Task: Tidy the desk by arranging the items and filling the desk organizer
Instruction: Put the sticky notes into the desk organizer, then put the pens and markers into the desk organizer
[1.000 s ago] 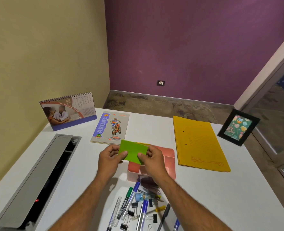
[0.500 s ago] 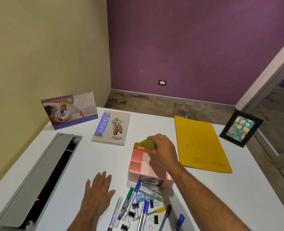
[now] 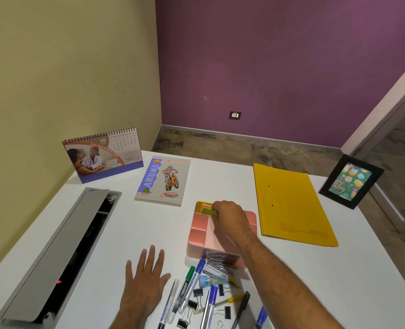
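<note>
A pink desk organizer (image 3: 200, 230) with several compartments stands in the middle of the white desk (image 3: 125, 229). My right hand (image 3: 232, 216) reaches over its far side and pinches a pad of green sticky notes (image 3: 207, 211) at the far-left compartment, where yellow and pink notes also show. My left hand (image 3: 146, 279) lies flat on the desk with fingers spread, holding nothing. Near the front edge lie loose markers (image 3: 188, 284), pens, binder clips (image 3: 197, 293) and a stapler (image 3: 218, 261).
A desk calendar (image 3: 103, 154) stands at the far left, a notebook (image 3: 163, 180) beside it. A yellow file folder (image 3: 291, 205) lies right of the organizer, a framed picture (image 3: 351, 181) at the far right edge. An open grey cable tray (image 3: 61, 250) runs along the left.
Both hands held the green pad above the organizer; my left hand let go and dropped flat onto the desk, while my right hand carried the pad down into the organizer's far compartment.
</note>
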Motion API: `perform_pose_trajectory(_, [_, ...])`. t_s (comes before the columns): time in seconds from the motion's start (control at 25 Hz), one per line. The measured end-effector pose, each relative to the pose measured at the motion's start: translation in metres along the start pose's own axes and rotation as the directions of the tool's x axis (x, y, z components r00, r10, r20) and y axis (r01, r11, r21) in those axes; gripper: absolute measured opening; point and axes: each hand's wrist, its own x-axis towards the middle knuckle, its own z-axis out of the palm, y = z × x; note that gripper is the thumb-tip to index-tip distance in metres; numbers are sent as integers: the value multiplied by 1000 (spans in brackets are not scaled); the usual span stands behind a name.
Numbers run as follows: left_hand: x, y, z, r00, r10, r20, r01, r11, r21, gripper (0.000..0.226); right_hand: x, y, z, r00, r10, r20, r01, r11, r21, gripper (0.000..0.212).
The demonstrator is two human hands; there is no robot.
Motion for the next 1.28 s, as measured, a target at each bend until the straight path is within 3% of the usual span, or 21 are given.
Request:
perform_pose_trajectory(0.08, [1, -2, 2, 1000, -15, 8, 15, 1000, 24, 69, -1, 5, 6, 999, -35, 26, 35, 999, -28, 22])
perform_pose_trajectory(0.24, [1, 1, -2, 987, -46, 157, 42, 999, 25, 66, -12, 15, 11, 996, -89, -3, 89, 996, 2, 20])
perform_pose_trajectory(0.44, [4, 10, -3, 978, -87, 189, 82, 996, 37, 66, -54, 27, 6, 962, -183, -202, 207, 973, 107, 22])
perform_pose_trajectory(0.6, [4, 19, -27, 966, -134, 221, 126, 991, 50, 62, -111, 29, 18, 908, -415, 55, 415, 910, 9, 26])
perform_pose_trajectory(0.68, [3, 23, -30, 960, -160, 231, 163, 987, 6, 61, -129, 33, 33, 874, -444, 196, 459, 888, -36, 31])
perform_pose_trajectory(0.76, [-1, 27, -31, 969, -151, 194, 172, 981, -93, 55, -141, 35, 43, 877, -384, 288, 418, 906, -65, 31])
perform_pose_trajectory(0.88, [-9, 33, -33, 994, -77, 78, 91, 974, -208, 52, -149, 30, 49, 907, -276, 318, 315, 946, -78, 32])
perform_pose_trajectory(1.04, [-13, 53, -49, 984, 9, -180, -76, 927, -368, 41, -152, 22, 58, 939, -121, 322, 162, 981, -103, 34])
perform_pose_trajectory(1.16, [-11, 64, -57, 982, 58, -182, -133, 890, -435, 34, -154, 20, 70, 956, -17, 293, 39, 997, -72, 30])
perform_pose_trajectory(1.28, [-9, 70, -62, 974, 147, -172, -211, 868, -450, 39, -158, 16, 69, 969, 145, 198, -174, 975, 140, 23])
